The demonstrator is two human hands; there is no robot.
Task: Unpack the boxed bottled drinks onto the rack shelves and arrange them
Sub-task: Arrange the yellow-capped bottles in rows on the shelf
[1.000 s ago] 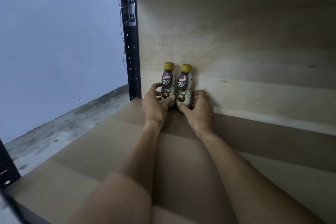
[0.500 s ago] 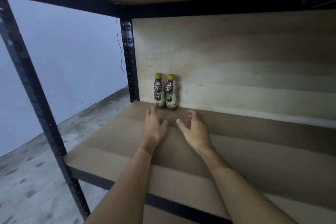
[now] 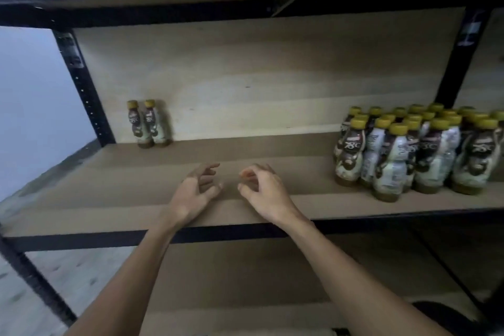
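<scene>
- Neither hand has hold of anything: the left hand (image 3: 195,191) and the right hand (image 3: 263,189) hover side by side above the front half of the shelf, palms down, fingers loosely curled and spread, a small gap between them.
- Beneath them lies the brown fibreboard shelf (image 3: 272,150) of a black metal rack (image 3: 84,90), backed by a pale plywood panel (image 3: 245,71).
- The drinks stand in two places on this shelf.
- A pair of small plastic bottles with yellow caps (image 3: 148,124) stands upright in the back left corner, the two touching each other, against the panel and just beside the rack's left upright.
- Well apart from them, at the right end, a large cluster of yellow-capped bottles (image 3: 409,150) stands upright, packed several rows deep and running past the picture's right edge (the count cannot be told).
- Each bottle wears a wrap label, dark brown above and cream below; a dark band shows at the foot, and the wrap hides the rest of the contents.
- On the nearest bottles of the cluster the label reads "78°C" in pale figures; the smaller word above it is too blurred to read, as is the writing on the corner pair.
- Below, a lower shelf of the same brown board (image 3: 245,281) shows, with grey floor (image 3: 68,275) to its left.
</scene>
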